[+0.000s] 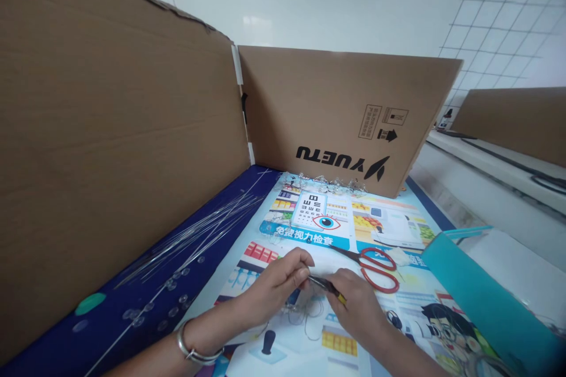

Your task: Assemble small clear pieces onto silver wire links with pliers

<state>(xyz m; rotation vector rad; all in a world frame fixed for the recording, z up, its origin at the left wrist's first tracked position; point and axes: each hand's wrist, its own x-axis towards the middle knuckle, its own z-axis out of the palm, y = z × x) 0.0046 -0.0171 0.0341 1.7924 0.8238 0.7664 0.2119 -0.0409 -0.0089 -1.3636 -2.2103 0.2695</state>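
My right hand (pixel 356 303) is closed around a pair of pliers (pixel 323 284) with dark jaws and a black-and-yellow handle. The jaws point left and meet the fingertips of my left hand (pixel 287 277), which is pinched shut; what sits between those fingers is too small to make out. Loops of thin wire (pixel 313 321) show just below, between the two hands. Past my right hand, red-handled scissors (pixel 379 268) lie with their dark blades pointing left. A silver bangle (pixel 190 344) is around my left wrist.
Cardboard panels (pixel 124 129) wall off the left and the back (pixel 305 100). Clear wiry bits (pixel 331 182) lie along the back panel. Long thin rods (pixel 198 227), small clear discs (pixel 172 311) and a green oval (pixel 91 304) lie on blue cloth. A teal-edged box (pixel 481 288) stands right.
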